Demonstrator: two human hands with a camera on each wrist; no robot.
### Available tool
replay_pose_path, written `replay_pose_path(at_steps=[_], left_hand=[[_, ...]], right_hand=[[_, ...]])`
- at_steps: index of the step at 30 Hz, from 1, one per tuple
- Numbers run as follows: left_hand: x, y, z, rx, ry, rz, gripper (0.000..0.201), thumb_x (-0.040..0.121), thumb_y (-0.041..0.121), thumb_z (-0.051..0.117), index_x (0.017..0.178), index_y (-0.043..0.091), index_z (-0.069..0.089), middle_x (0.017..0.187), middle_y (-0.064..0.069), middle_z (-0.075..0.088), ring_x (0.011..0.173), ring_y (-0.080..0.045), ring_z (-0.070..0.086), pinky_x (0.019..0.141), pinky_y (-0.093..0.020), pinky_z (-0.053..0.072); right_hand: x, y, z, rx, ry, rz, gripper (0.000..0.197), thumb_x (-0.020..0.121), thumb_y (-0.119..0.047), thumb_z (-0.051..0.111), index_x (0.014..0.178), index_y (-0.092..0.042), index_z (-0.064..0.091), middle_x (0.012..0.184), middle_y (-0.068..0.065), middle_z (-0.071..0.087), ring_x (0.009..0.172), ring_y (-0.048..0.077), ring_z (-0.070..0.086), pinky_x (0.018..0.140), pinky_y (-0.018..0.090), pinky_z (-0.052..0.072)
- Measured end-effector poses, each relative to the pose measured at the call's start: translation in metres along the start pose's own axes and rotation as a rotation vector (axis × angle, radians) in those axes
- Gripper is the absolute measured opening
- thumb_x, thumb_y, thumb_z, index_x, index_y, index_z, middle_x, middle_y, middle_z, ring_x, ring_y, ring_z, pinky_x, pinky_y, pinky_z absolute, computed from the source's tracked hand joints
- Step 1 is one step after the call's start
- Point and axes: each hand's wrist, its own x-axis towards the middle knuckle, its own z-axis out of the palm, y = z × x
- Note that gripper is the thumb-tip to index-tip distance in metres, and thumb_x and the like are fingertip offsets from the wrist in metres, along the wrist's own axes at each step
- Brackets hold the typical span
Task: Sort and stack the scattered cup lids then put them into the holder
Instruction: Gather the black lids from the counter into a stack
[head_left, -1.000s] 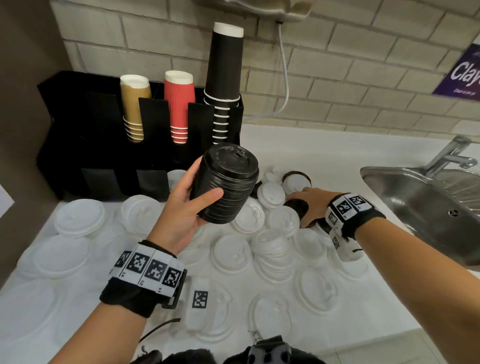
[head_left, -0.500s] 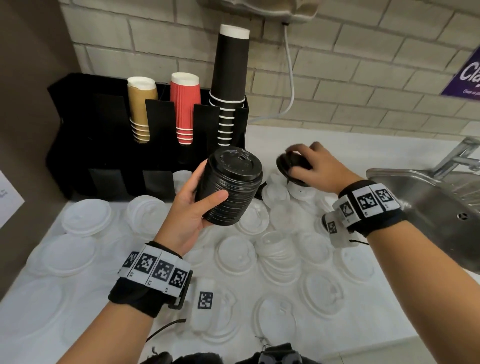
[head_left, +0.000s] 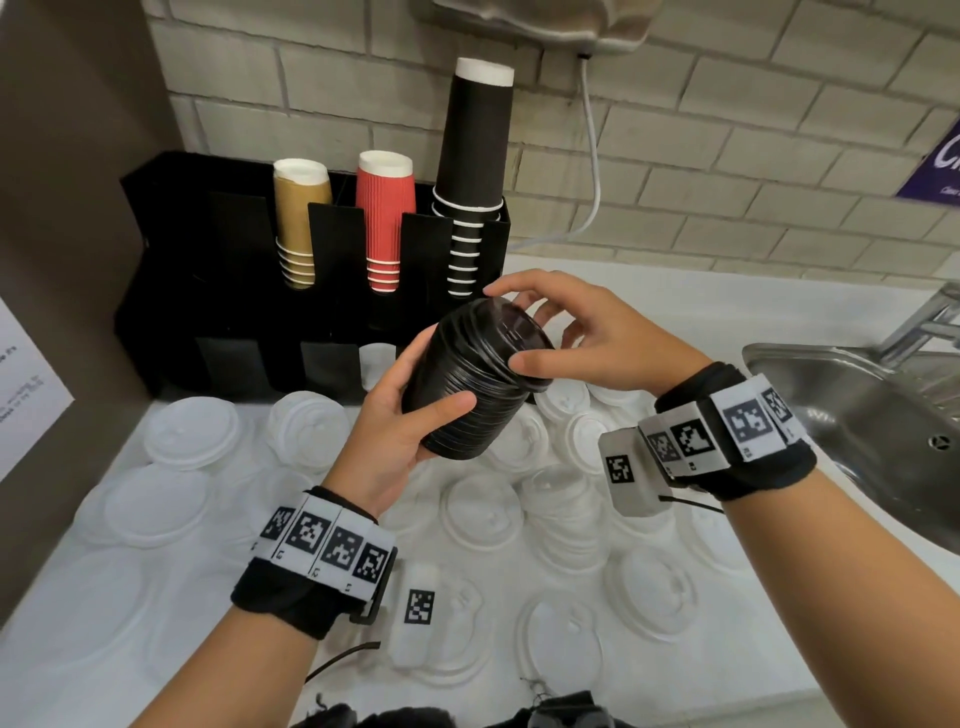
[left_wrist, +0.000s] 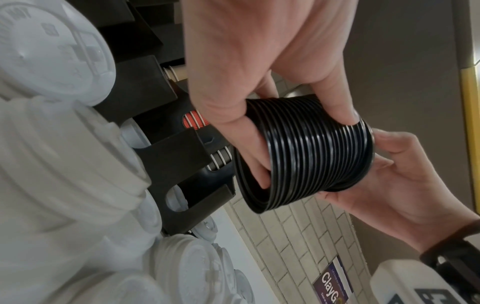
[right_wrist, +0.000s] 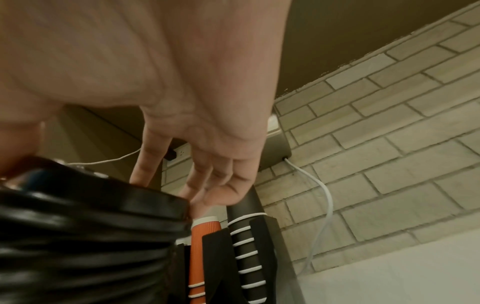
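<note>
— Since a second ago, what did your right hand (head_left: 587, 343) do?

— You lifted it off the white lids near the sink side of the surface, carried a black lid across, and now it sits at the top of the black lid stack (head_left: 475, 382). Half a second ago that lid was still in the air, apart from the stack.

— And how is that hand set now?

— Your thumb presses the near rim of the top lid, your forefinger arches over the far rim, and the other fingers (right_wrist: 207, 181) hang spread behind it. It pinches the top lid across its rim.

— The left hand (head_left: 400, 431)?

— You have it wrapped round the side of the stack, thumb across the front, fingers (left_wrist: 255, 148) curled into the hollow underside. The stack is tilted, held in the air above the middle of the surface, in front of the black holder (head_left: 249, 322).

— What lies under it?

— White lids (head_left: 478, 512) scattered over the white surface (head_left: 779, 613), some overlapping, from the left edge to the right one by the steel sink (head_left: 852, 410). The holder stands at the back left corner against the brick wall, with tan cups (head_left: 298, 223), red cups (head_left: 384, 218) and tall black cups (head_left: 475, 171) in its upper slots; one white lid shows in a lower slot.
</note>
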Motion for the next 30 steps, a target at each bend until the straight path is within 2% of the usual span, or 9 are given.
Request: replay_pose_path(at_steps=[4, 7, 10, 16, 19, 22, 25, 27, 30], left_hand=[[0.000, -0.001, -0.001, 0.059, -0.015, -0.004, 0.063, 0.068, 0.023, 0.081, 0.119, 0.056, 0.060, 0.124, 0.012, 0.065, 0.117, -0.010, 0.062, 0.075, -0.028, 0.056], [0.000, -0.002, -0.001, 0.081, -0.024, -0.015, 0.066, 0.066, 0.026, 0.084, 0.119, 0.056, 0.059, 0.124, 0.013, 0.065, 0.116, -0.009, 0.062, 0.076, -0.029, 0.057], [0.001, -0.003, -0.001, 0.071, -0.017, -0.024, 0.067, 0.064, 0.031, 0.083, 0.121, 0.055, 0.059, 0.126, 0.011, 0.064, 0.116, -0.011, 0.062, 0.075, -0.029, 0.057], [0.005, -0.009, 0.000, 0.031, -0.008, -0.033, 0.069, 0.066, 0.030, 0.082, 0.126, 0.051, 0.057, 0.129, 0.009, 0.063, 0.119, -0.012, 0.061, 0.076, -0.031, 0.057], [0.008, -0.013, 0.000, 0.021, -0.017, -0.033, 0.069, 0.069, 0.026, 0.083, 0.128, 0.050, 0.056, 0.129, 0.009, 0.063, 0.119, -0.012, 0.060, 0.076, -0.032, 0.057], [0.012, -0.014, 0.000, -0.020, -0.027, -0.032, 0.065, 0.072, 0.023, 0.080, 0.126, 0.050, 0.056, 0.130, 0.007, 0.063, 0.120, -0.013, 0.060, 0.079, -0.031, 0.057], [0.015, -0.016, -0.001, -0.074, -0.006, -0.027, 0.068, 0.073, 0.019, 0.077, 0.130, 0.046, 0.052, 0.131, 0.005, 0.063, 0.122, -0.015, 0.059, 0.080, -0.030, 0.056], [0.016, -0.016, -0.001, -0.090, -0.001, -0.019, 0.066, 0.078, 0.014, 0.071, 0.133, 0.044, 0.049, 0.132, 0.005, 0.063, 0.123, -0.016, 0.058, 0.081, -0.030, 0.056], [0.017, -0.016, 0.000, -0.088, -0.016, -0.014, 0.066, 0.079, 0.013, 0.067, 0.135, 0.042, 0.048, 0.134, 0.004, 0.062, 0.125, -0.016, 0.058, 0.082, -0.030, 0.056]], right_hand=[[0.006, -0.004, 0.000, -0.044, -0.044, 0.022, 0.048, 0.082, -0.018, 0.073, 0.125, -0.030, 0.056, 0.109, -0.009, 0.057, 0.093, -0.003, 0.053, 0.071, 0.004, 0.039], [0.008, -0.008, -0.002, -0.049, -0.083, 0.010, 0.048, 0.083, -0.012, 0.072, 0.126, -0.026, 0.058, 0.106, -0.016, 0.056, 0.091, -0.011, 0.052, 0.072, 0.003, 0.040], [0.008, -0.009, -0.003, -0.075, -0.107, -0.001, 0.050, 0.081, -0.011, 0.073, 0.127, -0.025, 0.057, 0.104, -0.019, 0.053, 0.091, -0.012, 0.051, 0.075, 0.005, 0.042], [0.007, -0.006, 0.000, -0.137, -0.076, 0.012, 0.055, 0.079, -0.019, 0.077, 0.129, -0.027, 0.056, 0.106, -0.020, 0.050, 0.095, -0.008, 0.049, 0.078, 0.005, 0.042], [0.002, 0.000, -0.006, -0.068, -0.121, 0.068, 0.060, 0.079, -0.032, 0.077, 0.133, -0.038, 0.050, 0.115, -0.012, 0.055, 0.104, 0.000, 0.053, 0.084, 0.014, 0.048], [-0.012, 0.018, -0.025, 0.103, -0.017, 0.201, 0.053, 0.080, -0.049, 0.068, 0.129, -0.052, 0.048, 0.122, -0.013, 0.057, 0.113, 0.003, 0.056, 0.093, 0.025, 0.049], [-0.028, 0.060, -0.048, 0.048, 0.158, 0.475, 0.037, 0.088, -0.044, 0.062, 0.124, -0.040, 0.054, 0.121, -0.006, 0.060, 0.111, 0.014, 0.059, 0.094, 0.034, 0.050], [-0.042, 0.093, -0.059, -0.165, 0.087, 0.754, 0.037, 0.090, -0.042, 0.061, 0.123, -0.028, 0.053, 0.125, 0.002, 0.058, 0.105, 0.021, 0.058, 0.096, 0.038, 0.048], [-0.067, 0.135, -0.063, -0.518, -0.137, 1.083, 0.059, 0.087, -0.047, 0.063, 0.130, -0.011, 0.045, 0.133, 0.010, 0.053, 0.102, 0.025, 0.055, 0.089, 0.036, 0.046]])
